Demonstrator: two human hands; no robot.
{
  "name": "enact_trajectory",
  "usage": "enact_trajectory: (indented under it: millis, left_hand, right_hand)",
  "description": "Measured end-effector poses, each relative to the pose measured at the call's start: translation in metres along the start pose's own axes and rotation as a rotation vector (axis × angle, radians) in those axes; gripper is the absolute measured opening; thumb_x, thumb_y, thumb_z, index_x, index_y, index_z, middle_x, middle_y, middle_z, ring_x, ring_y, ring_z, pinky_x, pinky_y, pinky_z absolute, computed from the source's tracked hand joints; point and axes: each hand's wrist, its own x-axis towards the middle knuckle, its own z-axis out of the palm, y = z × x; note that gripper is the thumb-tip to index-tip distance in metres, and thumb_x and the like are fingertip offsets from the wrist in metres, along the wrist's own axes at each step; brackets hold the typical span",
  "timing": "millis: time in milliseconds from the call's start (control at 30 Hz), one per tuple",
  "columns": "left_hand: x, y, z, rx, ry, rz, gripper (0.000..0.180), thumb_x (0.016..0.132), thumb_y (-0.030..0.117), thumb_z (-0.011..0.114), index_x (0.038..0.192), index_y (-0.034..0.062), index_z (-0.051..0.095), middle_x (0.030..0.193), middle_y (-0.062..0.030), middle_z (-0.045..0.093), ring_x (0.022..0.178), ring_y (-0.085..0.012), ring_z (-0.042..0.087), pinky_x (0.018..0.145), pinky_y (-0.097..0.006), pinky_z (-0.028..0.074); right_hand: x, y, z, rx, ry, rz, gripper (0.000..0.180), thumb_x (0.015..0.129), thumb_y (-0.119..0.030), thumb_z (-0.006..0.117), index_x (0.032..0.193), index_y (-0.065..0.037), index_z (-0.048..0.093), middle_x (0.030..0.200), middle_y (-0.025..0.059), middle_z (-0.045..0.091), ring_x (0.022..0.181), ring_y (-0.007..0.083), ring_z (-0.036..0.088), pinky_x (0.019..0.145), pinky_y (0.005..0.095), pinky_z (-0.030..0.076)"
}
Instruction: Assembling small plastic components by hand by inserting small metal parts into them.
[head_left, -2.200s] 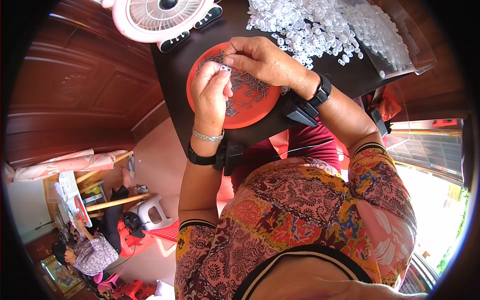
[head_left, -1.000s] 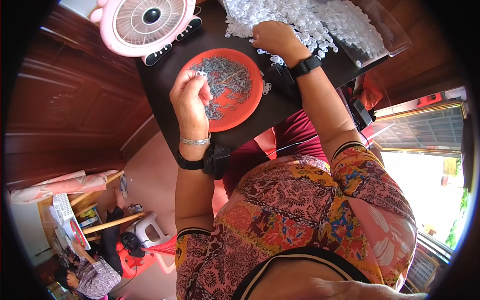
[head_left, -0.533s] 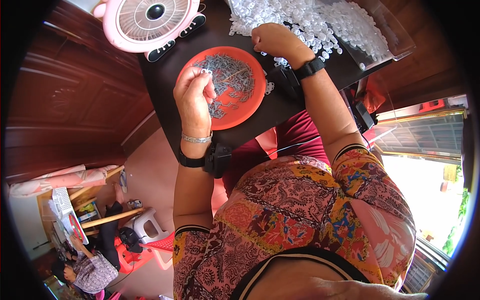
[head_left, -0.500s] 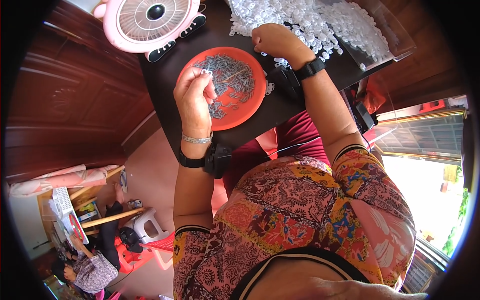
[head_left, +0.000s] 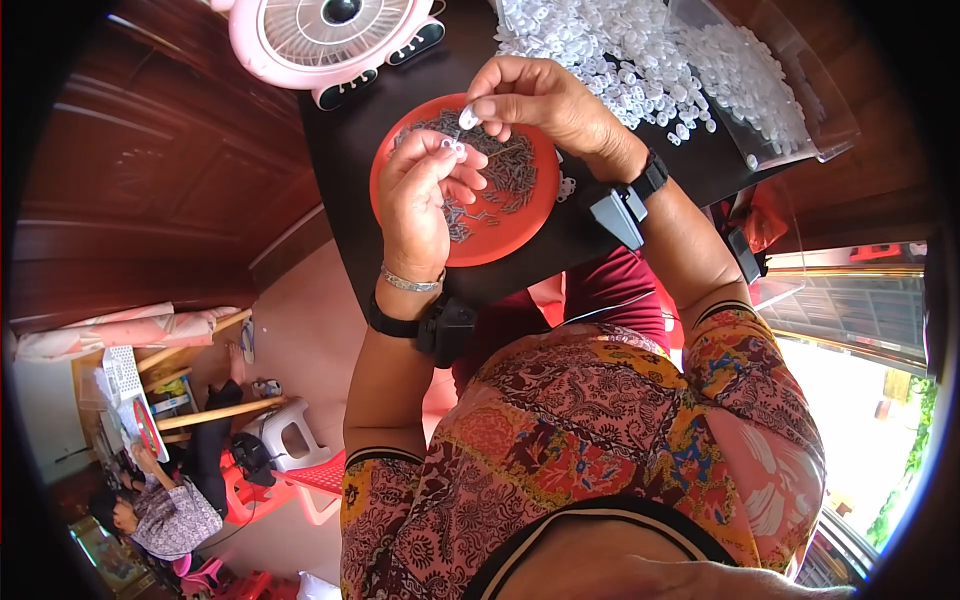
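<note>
My left hand (head_left: 422, 190) pinches a small white plastic piece with holes (head_left: 453, 149) above an orange-red plate (head_left: 508, 232). Between thumb and forefinger of my right hand (head_left: 545, 100) is another white piece, an oval one (head_left: 468, 118). The two pieces are close together; whether they touch I cannot tell. Many small grey pins (head_left: 510, 170) lie scattered over the plate below both hands. Behind my right hand spreads a big heap of white plastic pieces (head_left: 610, 50) on the dark table.
A pink fan (head_left: 330, 45) stands at the table's far left. At the far right a clear bin (head_left: 835, 140) holds more white pieces. A few loose white pieces (head_left: 566, 188) lie beside the plate. Another person (head_left: 180, 515) sits at the lower left.
My right hand has come from the white heap to the plate with an oval white piece, meeting my left hand. The left hand keeps its piece. The whole view has shifted slightly.
</note>
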Motion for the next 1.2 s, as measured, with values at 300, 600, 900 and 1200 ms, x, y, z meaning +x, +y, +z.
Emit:
enact_trajectory:
  millis: [300, 600, 900, 1200]
  left_hand:
    - [0.001, -0.003, -0.003, -0.101, -0.007, 0.062, 0.014, 0.087, 0.015, 0.05, 0.085, 0.0023, 0.056, 0.08, -0.0114, 0.065, 0.064, -0.0136, 0.059, 0.057, -0.023, 0.044]
    - [0.0, -0.002, 0.0, -0.052, 0.031, 0.124, 0.013, 0.087, 0.013, 0.051, 0.084, 0.0019, 0.057, 0.08, -0.0115, 0.066, 0.064, -0.0123, 0.058, 0.057, -0.022, 0.043]
    - [0.0, -0.004, -0.001, 0.026, 0.026, 0.097, 0.013, 0.086, 0.013, 0.053, 0.082, 0.0013, 0.057, 0.075, -0.0089, 0.063, 0.062, -0.0119, 0.056, 0.057, -0.023, 0.043]
    - [0.002, -0.004, -0.001, -0.138, 0.023, 0.076, 0.012, 0.087, 0.011, 0.052, 0.082, 0.0014, 0.057, 0.077, -0.0105, 0.063, 0.063, -0.0142, 0.057, 0.059, -0.024, 0.044]
  right_hand:
    - [-0.003, 0.0, 0.011, -0.158, -0.047, -0.03, 0.01, 0.086, -0.004, 0.065, 0.094, -0.001, 0.064, 0.085, -0.0002, 0.063, 0.076, 0.006, 0.057, 0.07, 0.0204, 0.047]
    - [-0.006, -0.001, 0.012, -0.28, -0.047, -0.155, 0.014, 0.08, 0.001, 0.068, 0.093, -0.002, 0.065, 0.087, 0.0008, 0.063, 0.084, 0.0092, 0.059, 0.079, 0.0231, 0.048]
    - [-0.008, -0.006, 0.016, -0.344, -0.075, -0.186, 0.017, 0.08, -0.001, 0.069, 0.097, -0.003, 0.066, 0.089, 0.0015, 0.063, 0.086, 0.0109, 0.059, 0.077, 0.0254, 0.048]
    - [-0.005, 0.001, 0.02, -0.279, -0.028, -0.12, 0.018, 0.087, -0.003, 0.062, 0.105, -0.001, 0.065, 0.093, 0.0017, 0.065, 0.088, 0.0091, 0.06, 0.08, 0.0242, 0.05]
